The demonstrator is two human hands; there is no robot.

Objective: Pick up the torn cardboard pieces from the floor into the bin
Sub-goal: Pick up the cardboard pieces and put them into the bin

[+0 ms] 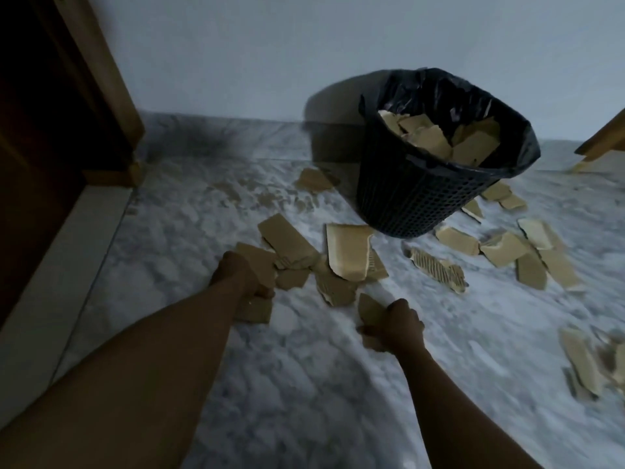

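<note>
A black perforated bin (416, 198) lined with a black bag stands against the wall, with several torn cardboard pieces (443, 138) inside. More brown pieces lie scattered on the marble floor: a cluster (345, 255) in front of the bin, others (527, 252) to its right. My left hand (241, 274) is closed on cardboard pieces (255, 309) at the cluster's left edge. My right hand (397, 324) grips a cardboard piece (368, 308) just below the cluster.
A dark wooden door and frame (67, 130) stand at the left. A wooden furniture edge (605, 137) pokes in at the far right. More scraps (581, 360) lie at the right edge, small ones (314, 181) left of the bin. The pale wall (270, 55) is behind.
</note>
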